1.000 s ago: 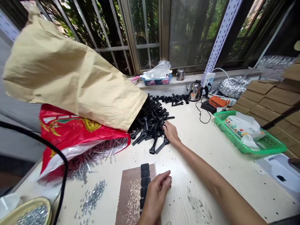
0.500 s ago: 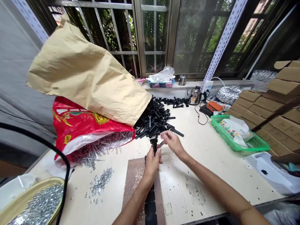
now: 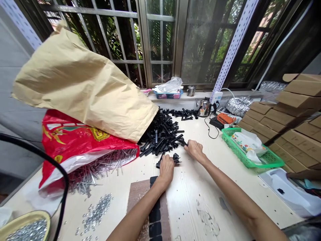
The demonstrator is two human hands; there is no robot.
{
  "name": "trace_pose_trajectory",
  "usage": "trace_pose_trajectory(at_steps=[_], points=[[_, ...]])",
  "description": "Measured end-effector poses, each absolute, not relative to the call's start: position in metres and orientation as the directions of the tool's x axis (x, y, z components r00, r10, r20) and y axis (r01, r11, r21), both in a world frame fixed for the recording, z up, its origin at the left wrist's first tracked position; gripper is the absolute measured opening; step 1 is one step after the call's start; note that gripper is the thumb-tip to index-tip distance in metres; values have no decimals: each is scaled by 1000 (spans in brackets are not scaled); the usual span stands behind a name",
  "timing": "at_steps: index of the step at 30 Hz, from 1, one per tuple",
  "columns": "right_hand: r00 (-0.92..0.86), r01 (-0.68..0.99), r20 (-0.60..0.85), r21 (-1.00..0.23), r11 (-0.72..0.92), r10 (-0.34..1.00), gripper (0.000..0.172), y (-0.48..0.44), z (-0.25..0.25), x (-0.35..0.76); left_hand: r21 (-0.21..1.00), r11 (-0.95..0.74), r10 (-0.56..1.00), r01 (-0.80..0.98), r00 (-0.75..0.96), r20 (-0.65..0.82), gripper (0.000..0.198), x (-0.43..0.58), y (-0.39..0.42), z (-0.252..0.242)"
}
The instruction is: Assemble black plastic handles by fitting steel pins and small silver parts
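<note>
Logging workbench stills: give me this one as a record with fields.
Left hand: over black parts; grip hidden
Right hand: closed on a black piece by the pile
Pile: at the mouth of the paper sack
Red bag: below the sack, silvery pins spilling out
Front left: loose silvery bits; yellow bowl
Right side: green basket with tissue pack; cardboard boxes

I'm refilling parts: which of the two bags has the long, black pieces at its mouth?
The tan paper-like sack, mouth against those pieces; the glossy red plastic bag shows thin silver metal pins.
</note>
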State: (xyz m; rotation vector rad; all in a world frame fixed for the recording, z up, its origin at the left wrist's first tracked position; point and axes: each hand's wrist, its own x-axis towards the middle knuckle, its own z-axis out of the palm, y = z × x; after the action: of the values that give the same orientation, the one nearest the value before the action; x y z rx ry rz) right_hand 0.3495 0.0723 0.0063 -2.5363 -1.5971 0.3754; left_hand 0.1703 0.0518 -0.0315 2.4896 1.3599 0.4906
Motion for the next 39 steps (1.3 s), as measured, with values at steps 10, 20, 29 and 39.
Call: trace_pose_trajectory(at_steps=[10,20,29,39], points=[[425,881,-82,-194,-432,902,30,53,0,353,931,333,902,-151,337,-269,45,156,51,-9],[-125,756,150,-626,192,981,32,12,19,284,777,458,861,-432,434,-265,53,161,44,-8],[110,915,88,-399,-66,990,40,115,16,322,715,567,813,-408,413,-410,35,126,49,3],[57,937,349,-341,70,935,25,105,16,295,745,465,885,-478,247,-395,40,87,40,12]])
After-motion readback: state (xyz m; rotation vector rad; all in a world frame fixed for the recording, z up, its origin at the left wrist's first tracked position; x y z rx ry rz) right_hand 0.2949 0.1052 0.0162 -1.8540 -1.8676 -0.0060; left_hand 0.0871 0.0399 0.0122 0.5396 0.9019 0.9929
